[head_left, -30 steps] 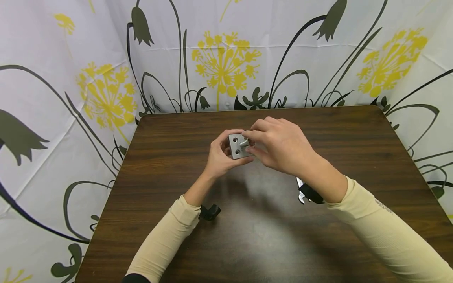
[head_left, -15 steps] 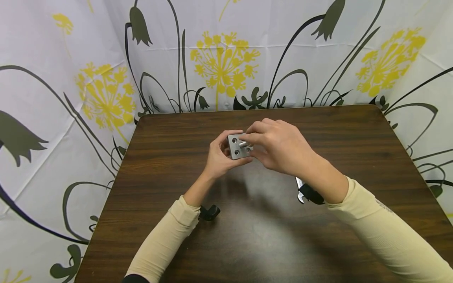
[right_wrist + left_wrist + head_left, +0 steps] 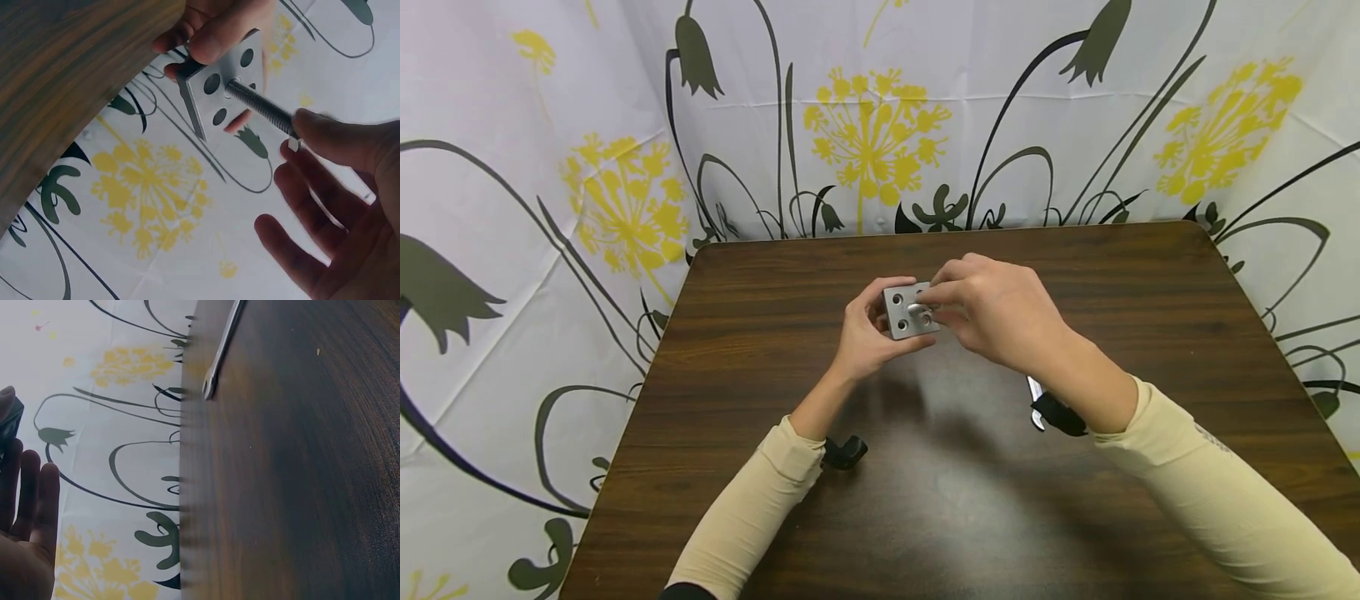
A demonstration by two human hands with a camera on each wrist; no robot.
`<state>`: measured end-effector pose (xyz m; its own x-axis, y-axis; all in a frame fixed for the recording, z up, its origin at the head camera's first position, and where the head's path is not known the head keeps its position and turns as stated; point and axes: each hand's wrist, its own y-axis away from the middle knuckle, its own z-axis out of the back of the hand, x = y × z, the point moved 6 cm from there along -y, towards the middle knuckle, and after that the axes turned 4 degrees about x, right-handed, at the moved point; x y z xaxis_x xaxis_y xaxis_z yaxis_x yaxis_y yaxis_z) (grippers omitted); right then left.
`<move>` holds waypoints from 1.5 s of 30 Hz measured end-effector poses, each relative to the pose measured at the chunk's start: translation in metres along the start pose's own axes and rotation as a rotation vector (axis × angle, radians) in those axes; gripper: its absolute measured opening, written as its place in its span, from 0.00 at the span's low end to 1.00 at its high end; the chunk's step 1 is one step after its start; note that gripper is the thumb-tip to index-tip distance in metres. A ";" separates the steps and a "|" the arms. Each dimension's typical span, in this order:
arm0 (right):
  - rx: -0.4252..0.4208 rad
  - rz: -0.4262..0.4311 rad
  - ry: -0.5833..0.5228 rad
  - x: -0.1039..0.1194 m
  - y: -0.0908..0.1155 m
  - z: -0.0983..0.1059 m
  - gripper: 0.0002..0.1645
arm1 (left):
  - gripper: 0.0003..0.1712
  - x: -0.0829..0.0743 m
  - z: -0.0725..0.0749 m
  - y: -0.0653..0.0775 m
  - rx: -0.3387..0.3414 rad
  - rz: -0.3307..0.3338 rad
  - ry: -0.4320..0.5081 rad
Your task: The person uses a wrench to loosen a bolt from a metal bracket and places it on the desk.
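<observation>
A square grey metal plate [image 3: 892, 313] with several round holes is raised above the table in the left hand [image 3: 861, 337], thumb and fingers gripping its opposite edges. From the middle of the plate a threaded bolt [image 3: 262, 109] sticks out toward the right hand [image 3: 1003, 308]. In the right wrist view, the thumb and index fingertip pinch the bolt's free end, while the other fingers are spread below. The left wrist view catches only part of the left hand [image 3: 28, 550] and a dark corner of the plate [image 3: 9, 428] at its left edge.
A silver wrench [image 3: 220, 356] lies on the dark wood table [image 3: 760, 333], partly hidden by the right wrist in the head view. Black camera mounts [image 3: 846, 452] sit under both wrists. A flower-print curtain [image 3: 1000, 125] hangs behind the table.
The right thumb and index finger have shifted around the bolt's end, moving forward over it and then drawing back. The left hand and plate stay nearly still.
</observation>
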<state>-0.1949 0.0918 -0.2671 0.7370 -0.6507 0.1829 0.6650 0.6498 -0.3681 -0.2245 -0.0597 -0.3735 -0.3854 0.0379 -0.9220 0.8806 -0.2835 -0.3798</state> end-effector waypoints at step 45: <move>-0.098 -0.035 0.001 -0.003 0.001 0.002 0.13 | 0.39 -0.005 -0.001 -0.001 -0.010 0.014 0.015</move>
<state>-0.1961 0.0950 -0.2658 0.7137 -0.6724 0.1962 0.6750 0.5854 -0.4491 -0.2234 -0.0582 -0.3682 -0.3686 0.0480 -0.9283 0.8888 -0.2744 -0.3671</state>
